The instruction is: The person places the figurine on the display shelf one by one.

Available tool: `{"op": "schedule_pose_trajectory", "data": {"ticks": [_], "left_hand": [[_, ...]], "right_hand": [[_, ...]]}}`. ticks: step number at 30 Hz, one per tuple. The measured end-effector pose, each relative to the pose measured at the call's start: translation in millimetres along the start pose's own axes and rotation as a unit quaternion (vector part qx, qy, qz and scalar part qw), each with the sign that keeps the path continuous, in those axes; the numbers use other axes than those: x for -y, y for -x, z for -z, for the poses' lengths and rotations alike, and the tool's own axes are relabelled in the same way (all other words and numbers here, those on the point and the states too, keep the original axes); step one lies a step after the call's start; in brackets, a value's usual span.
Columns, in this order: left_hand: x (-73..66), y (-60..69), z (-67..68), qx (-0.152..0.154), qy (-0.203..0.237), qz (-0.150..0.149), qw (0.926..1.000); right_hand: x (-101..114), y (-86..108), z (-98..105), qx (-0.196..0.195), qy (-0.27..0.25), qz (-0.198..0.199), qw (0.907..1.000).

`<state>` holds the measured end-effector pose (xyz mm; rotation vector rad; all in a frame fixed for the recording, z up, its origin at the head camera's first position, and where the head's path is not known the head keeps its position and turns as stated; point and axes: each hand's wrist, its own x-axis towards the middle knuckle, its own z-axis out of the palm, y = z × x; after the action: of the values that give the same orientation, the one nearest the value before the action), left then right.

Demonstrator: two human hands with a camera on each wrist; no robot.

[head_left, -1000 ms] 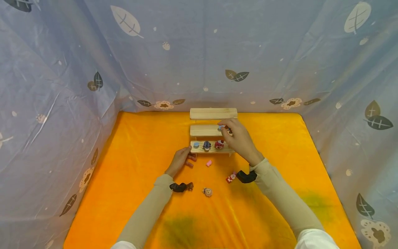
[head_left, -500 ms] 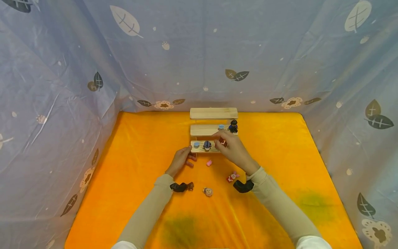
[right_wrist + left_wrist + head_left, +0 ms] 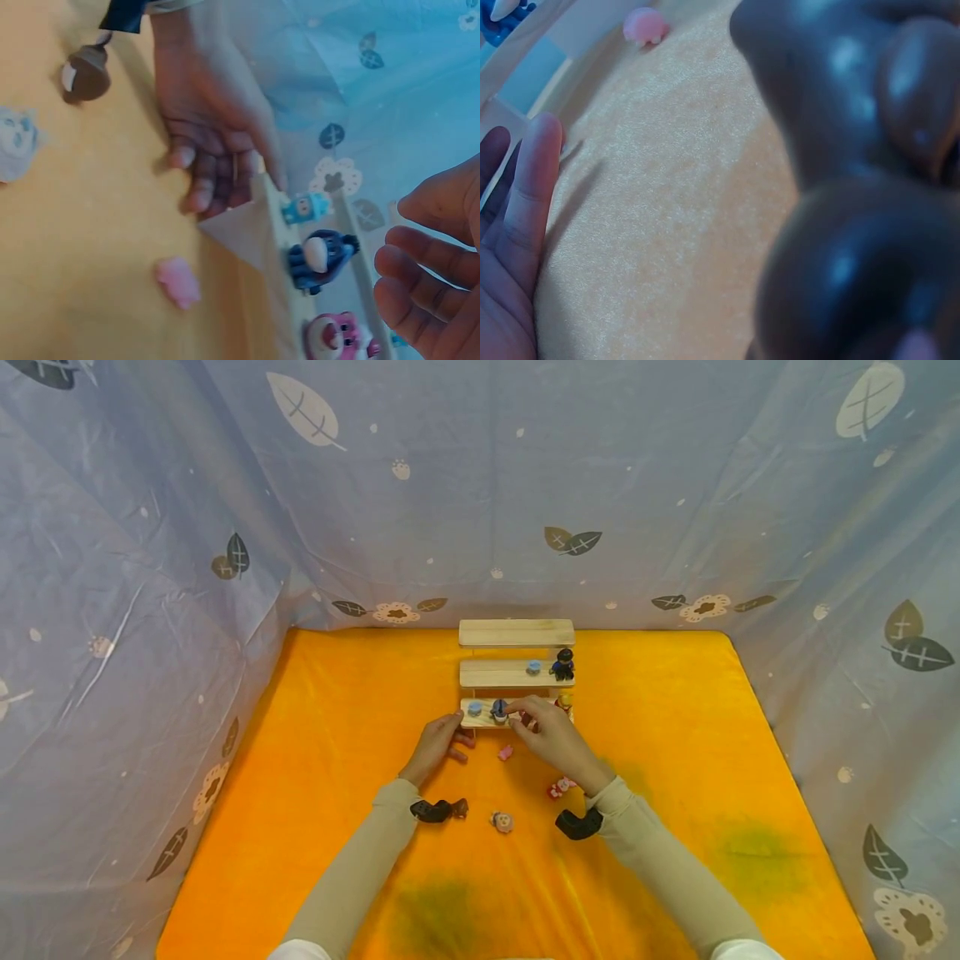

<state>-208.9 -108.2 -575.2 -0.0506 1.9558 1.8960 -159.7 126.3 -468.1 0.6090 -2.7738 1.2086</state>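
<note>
Against the left end of the three-tier wooden shelf (image 3: 516, 632) rests my left hand (image 3: 431, 747), its visible fingers fairly straight in the left wrist view. My right hand (image 3: 553, 737) hovers over the lowest board, nearest a dark blue figure (image 3: 499, 711) and a pink-red bear (image 3: 334, 337). Space shows between its thumb and loosely bent fingers (image 3: 409, 300), with nothing held there. A light blue figure (image 3: 475, 708) stands at that board's left and a yellow-topped one (image 3: 564, 702) at its right. The middle board carries another light blue figure (image 3: 533, 667) and a black-haired one (image 3: 562, 665).
On the orange cloth (image 3: 360, 693) lie a small pink piece (image 3: 506, 752), a red-and-pink figure (image 3: 560, 787), a pale figure (image 3: 502, 822) and a brown figure (image 3: 460, 809) beside the left wrist's black camera mount. Patterned curtains (image 3: 450, 485) enclose the back and sides.
My right hand has moved from the middle board's right end down and left over the lowest board. The black-haired and yellow-topped figures have come into clear view. My left hand has stayed still.
</note>
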Motion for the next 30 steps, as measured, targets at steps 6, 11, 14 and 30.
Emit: {"op": "schedule_pose_trajectory", "data": {"ticks": [6, 11, 14, 30], "left_hand": [[-0.9, -0.4, 0.2, -0.002, -0.005, -0.002, 1.0000], [-1.2, -1.3, 0.2, -0.001, 0.005, -0.001, 1.0000], [-0.9, -0.9, 0.2, 0.001, 0.005, 0.000, 1.0000], [2.4, -1.2, -0.2, 0.005, 0.008, -0.006, 0.9999]], "right_hand": [[-9.0, 4.7, -13.2, 0.021, -0.026, -0.014, 0.9993], [-15.3, 6.8, -23.7, 0.043, -0.016, -0.040, 0.9981], [-19.1, 8.6, -29.3, 0.059, -0.005, -0.053, 0.9969], [-36.3, 17.7, -55.0, 0.097, 0.025, -0.085, 0.9913]]}}
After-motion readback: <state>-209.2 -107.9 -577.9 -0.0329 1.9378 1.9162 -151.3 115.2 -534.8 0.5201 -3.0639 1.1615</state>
